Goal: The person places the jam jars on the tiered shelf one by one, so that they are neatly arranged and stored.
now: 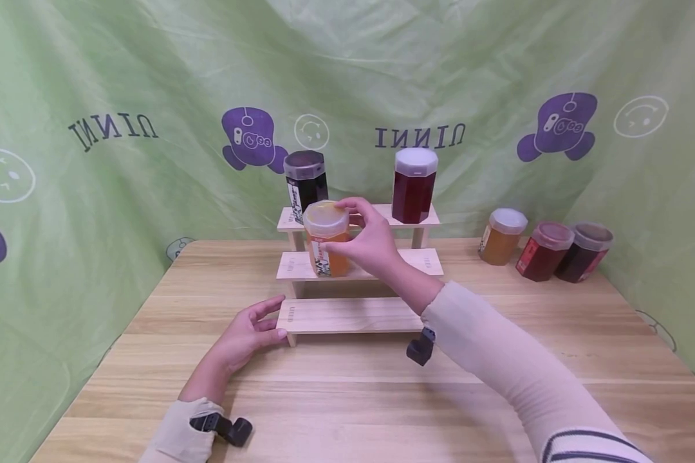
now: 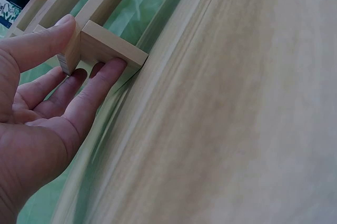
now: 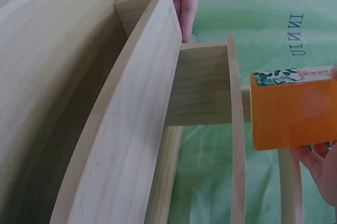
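Rack (image 1: 353, 316): one, pinched by left hand (image 1: 246, 337). Orange jar (image 1: 333, 262): one, pinched by right hand (image 1: 373, 243). Top-tier jars (image 1: 414, 191): two. Tabletop jars (image 1: 543, 254): three.

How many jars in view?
6: dark jar, red jar on top shelf; orange jar in right grip; second orange jar, second red jar, second dark jar on table, right.

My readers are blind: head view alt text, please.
A right hand grips an orange jar at a wooden rack's middle tier; the left hand holds the bottom tier. Two jars stand on top, three on the table.
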`<state>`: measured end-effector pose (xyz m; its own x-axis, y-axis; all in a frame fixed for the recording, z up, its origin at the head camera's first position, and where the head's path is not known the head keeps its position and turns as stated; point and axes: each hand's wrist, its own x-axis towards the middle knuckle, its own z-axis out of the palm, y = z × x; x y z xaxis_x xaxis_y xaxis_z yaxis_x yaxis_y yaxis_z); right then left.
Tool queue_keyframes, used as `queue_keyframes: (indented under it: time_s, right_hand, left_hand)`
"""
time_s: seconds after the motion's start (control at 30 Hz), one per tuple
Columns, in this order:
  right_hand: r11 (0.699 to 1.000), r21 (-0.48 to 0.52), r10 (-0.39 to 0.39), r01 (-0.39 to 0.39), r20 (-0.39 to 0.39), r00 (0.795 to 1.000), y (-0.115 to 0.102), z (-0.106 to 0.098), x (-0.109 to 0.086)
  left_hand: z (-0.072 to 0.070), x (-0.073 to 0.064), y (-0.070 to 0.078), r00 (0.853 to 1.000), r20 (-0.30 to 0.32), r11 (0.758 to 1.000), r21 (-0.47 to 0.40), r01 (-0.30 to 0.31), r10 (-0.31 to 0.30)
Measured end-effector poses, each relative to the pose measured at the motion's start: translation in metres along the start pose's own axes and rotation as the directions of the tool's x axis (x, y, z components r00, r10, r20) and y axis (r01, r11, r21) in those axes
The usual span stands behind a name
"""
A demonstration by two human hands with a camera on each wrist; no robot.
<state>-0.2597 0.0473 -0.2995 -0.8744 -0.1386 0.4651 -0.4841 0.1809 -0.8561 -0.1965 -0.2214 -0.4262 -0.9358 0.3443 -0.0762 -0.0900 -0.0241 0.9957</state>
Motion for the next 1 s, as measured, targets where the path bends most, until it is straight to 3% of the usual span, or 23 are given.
queue_keyframes:
  time_s: [0.57, 1.0]
  right_hand:
    - [0.999, 0.04, -0.014, 0.012, 0.056, 0.998, 0.005, 0.019, 0.012]
    - [0.999, 0.035, 0.018, -0.021, 0.091, 0.996, 0.006, 0.026, 0.015]
  left_hand:
    - [-0.001, 0.0, -0.001, 1.0, 0.01, 1.0, -0.004, -0.018, 0.018]
    - [0.0, 0.0, 0.0, 1.0, -0.005, 1.0, 0.004, 0.002, -0.002]
